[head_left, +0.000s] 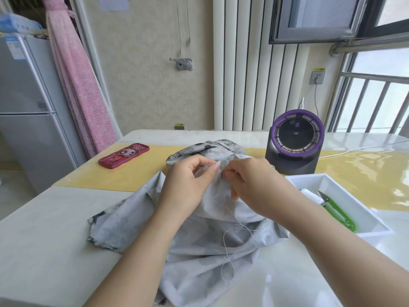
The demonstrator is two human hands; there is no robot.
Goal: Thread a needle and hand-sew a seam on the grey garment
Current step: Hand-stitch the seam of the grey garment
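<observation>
The garment (199, 251) looks soft and floppy: our left hand (190, 180) pinches it by the seam, our right hand (252, 185) pinches the thread (228, 247).

The grey garment (199, 251), of thin pale cloth mottled with a darker grey print, is spread crumpled over the middle of the tabletop (55, 240), reaching from the centre down to the near edge; its upper part is gathered into a raised fold, which is pinched on one side by the left hand (188, 182) and on the other by the right hand (250, 185). A white thread (224, 240) is seen leaving that fold between the fingertips; it is trailed loosely down over the cloth and ends in a slack loop toward the near edge.
</observation>
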